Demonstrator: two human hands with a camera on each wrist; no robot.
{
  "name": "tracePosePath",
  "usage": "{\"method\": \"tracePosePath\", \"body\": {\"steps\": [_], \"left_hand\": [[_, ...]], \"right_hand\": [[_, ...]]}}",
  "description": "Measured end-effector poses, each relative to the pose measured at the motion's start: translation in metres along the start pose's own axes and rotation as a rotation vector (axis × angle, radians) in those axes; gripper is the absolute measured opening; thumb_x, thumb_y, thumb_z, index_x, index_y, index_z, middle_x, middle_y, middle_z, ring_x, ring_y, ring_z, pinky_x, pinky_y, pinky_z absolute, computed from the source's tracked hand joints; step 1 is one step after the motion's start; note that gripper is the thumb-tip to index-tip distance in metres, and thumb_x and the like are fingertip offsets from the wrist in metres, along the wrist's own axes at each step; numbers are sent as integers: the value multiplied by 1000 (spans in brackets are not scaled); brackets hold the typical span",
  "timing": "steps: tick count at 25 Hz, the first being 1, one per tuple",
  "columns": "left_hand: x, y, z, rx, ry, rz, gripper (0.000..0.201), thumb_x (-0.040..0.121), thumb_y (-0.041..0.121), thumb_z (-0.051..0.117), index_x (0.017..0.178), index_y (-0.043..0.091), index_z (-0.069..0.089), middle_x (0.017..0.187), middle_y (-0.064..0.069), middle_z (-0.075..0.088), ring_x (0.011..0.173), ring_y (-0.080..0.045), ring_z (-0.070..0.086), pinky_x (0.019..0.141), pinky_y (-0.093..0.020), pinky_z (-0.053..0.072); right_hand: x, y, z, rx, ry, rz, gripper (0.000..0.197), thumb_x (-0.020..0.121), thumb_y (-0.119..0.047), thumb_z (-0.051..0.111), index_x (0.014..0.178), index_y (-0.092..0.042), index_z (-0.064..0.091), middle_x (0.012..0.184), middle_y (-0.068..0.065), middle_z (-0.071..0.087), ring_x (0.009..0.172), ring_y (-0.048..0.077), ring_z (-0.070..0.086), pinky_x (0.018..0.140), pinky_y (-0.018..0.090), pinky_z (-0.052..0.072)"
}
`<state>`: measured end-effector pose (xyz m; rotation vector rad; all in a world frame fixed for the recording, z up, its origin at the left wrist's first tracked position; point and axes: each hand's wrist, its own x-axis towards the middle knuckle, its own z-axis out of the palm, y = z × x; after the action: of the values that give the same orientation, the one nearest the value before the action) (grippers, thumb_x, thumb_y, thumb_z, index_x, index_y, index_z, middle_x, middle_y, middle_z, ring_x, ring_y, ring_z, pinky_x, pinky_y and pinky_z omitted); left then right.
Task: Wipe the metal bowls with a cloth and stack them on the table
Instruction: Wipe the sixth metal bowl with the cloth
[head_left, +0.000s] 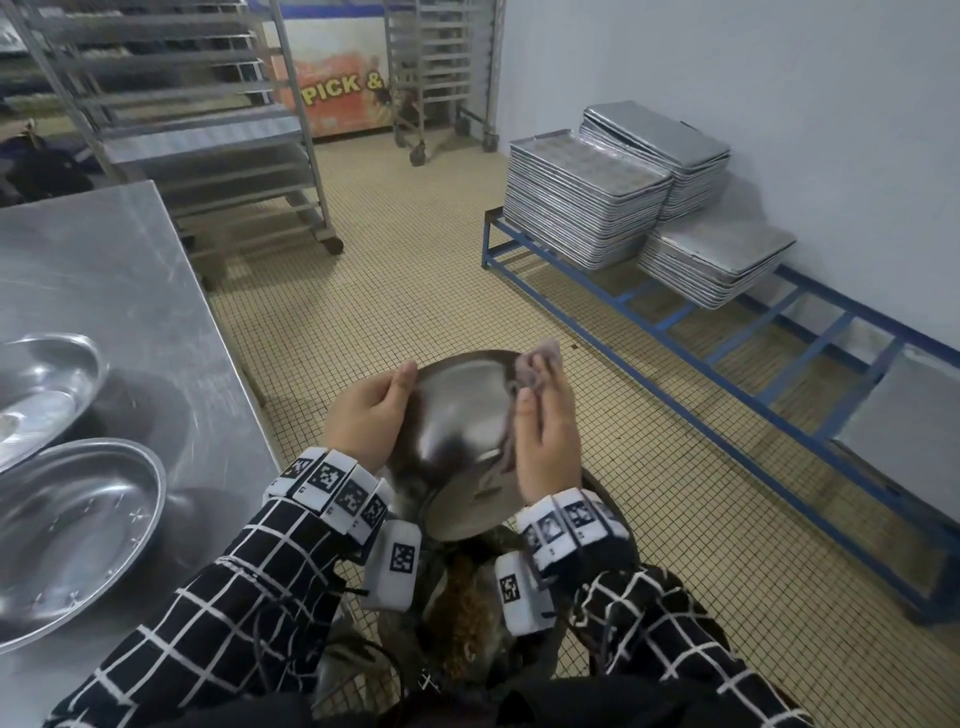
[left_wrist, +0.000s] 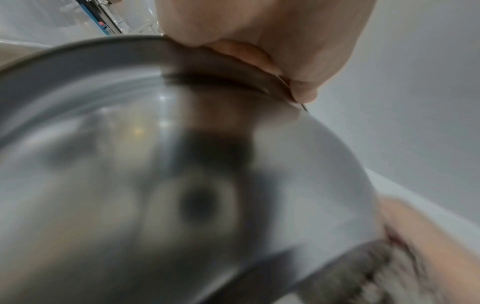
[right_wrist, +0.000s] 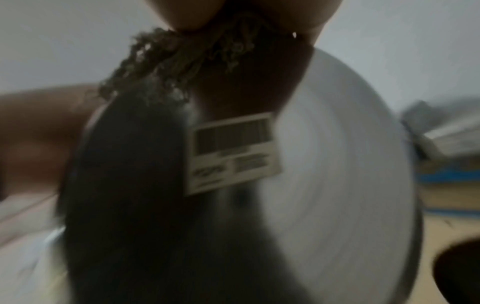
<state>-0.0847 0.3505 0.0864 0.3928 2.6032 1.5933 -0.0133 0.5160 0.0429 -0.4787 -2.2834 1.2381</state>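
The room was a tiled commercial kitchen, with a steel table (head_left: 119, 291) to the left of the hands, wheeled racks (head_left: 218, 156) beyond them, and stacked baking trays (head_left: 587, 208) on a blue frame to their right.

The bowl in hand (head_left: 462, 415) was held clear of the table, tilted, between the two hands in front of the body. The left hand (head_left: 363, 415) gripped its left rim, thumb curled over the edge and fingers behind. The right hand (head_left: 550, 436) pinched a pale cloth (head_left: 535, 364) against the bowl's far right rim; the right wrist view showed the cloth bunched under the fingers and a barcode label (right_wrist: 231, 152) stuck to the bowl's outer face. Two further bowls (head_left: 67, 540) lay on the table, left of the left hand, side by side and not nested.

Assessment: the bowl appeared thin, rigid and light, judging by the one-handed rim grip. Its polished surface was likely slippery, more so if damp. The rolled rim was the soundest hold; the curved wall offered little purchase. Denting or a noisy fall onto tile was the main risk. The cloth was soft and would conform to the curve. The label might catch the cloth.
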Motion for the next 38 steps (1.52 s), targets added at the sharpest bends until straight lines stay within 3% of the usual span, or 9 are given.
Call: {"method": "tracePosePath", "body": {"steps": [3,6,12,16,21,29,32,35,38], "left_hand": [[-1,-11,-6,-90,3,-23,71,82,62,38,67,-5,53,59,-12,45,56,-21,42,60,-36,40],[-3,-23,-4,-134,-5,-99,64,80,66,38,78,8,66,72,-15,64,68,-30,60,75,-41,50],[-4,-26,-1,35,-161,-121,31,97,40,41,123,25,50,115,5,57,106,-15,53,94,-34,43],[-8,-5,6,119,-301,-20,22,95,38,47,115,31,54,99,17,59,89,1,54,75,-17,45],[-8,3,14,371,-241,109,29,98,42,40,86,23,58,77,6,61,74,-13,57,63,-23,43],[-9,-1,12,64,-26,28,29,96,40,46,84,25,68,75,3,69,75,-18,64,73,-40,53],[-10,-1,2,41,4,29,31,96,40,46,83,22,68,74,-3,69,74,-24,63,75,-44,52],[-8,-7,-5,38,47,-26,31,97,40,43,80,26,64,78,-2,68,79,-23,63,77,-39,50],[-3,-8,-6,64,69,-64,33,98,43,40,86,22,63,81,0,67,80,-19,61,75,-33,48]], "right_hand": [[12,37,-20,304,-99,433,37,101,-38,34,131,-23,49,133,5,53,108,13,56,90,23,45],[7,48,-30,478,-129,544,31,100,-40,36,121,-25,52,110,0,60,93,13,59,76,18,45],[18,34,-42,90,-125,323,36,100,-42,33,119,-20,53,102,-1,63,96,20,61,76,27,46],[25,3,-38,-179,-274,22,24,101,-28,36,114,-18,53,97,-9,52,81,-3,51,66,9,47],[20,-13,-18,-397,-270,-253,31,98,-30,37,113,-12,57,112,2,51,104,16,46,91,34,47],[-26,-33,5,-469,-92,-503,41,98,-37,34,124,-15,57,131,4,49,123,22,44,105,39,38],[-14,-20,-10,-173,-5,-167,41,100,-41,29,113,-14,57,118,-4,54,102,6,55,83,15,47],[5,9,-22,35,-36,329,36,101,-38,31,104,-13,57,93,-2,59,89,16,62,68,18,44],[6,5,-28,48,47,217,28,102,-30,34,109,-18,58,109,-4,58,99,3,59,77,20,45]]}}
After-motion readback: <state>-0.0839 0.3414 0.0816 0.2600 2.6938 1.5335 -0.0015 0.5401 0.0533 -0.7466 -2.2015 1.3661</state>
